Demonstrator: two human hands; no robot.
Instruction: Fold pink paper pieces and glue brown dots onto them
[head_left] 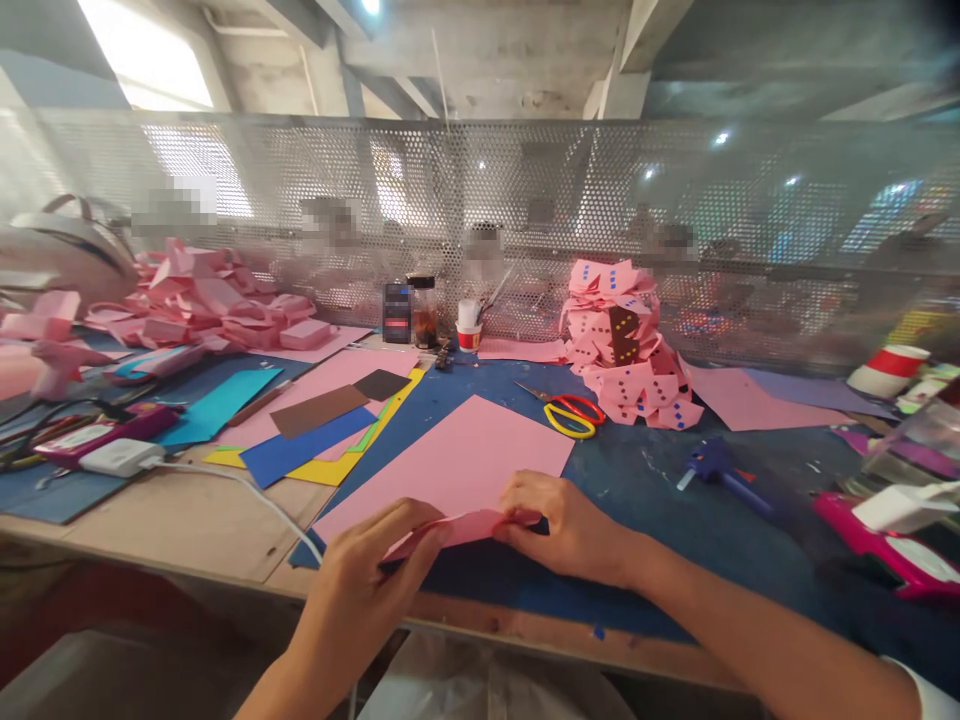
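Observation:
A sheet of pink paper lies slantwise on the dark blue mat, its near edge lifted and curled up. My left hand pinches that edge at the left between thumb and fingers. At the right end of the same edge, my right hand is closed on the paper with thumb and fingertips. Just beyond the sheet's right corner rest scissors with red and yellow handles. To the right of my right hand lies a blue glue gun.
Folded pink paper pieces are heaped at the back left; a dotted pink paper stack stands behind the scissors. Coloured paper strips lie left, near a white cable. A jar and paper cup stand before a perforated metal screen.

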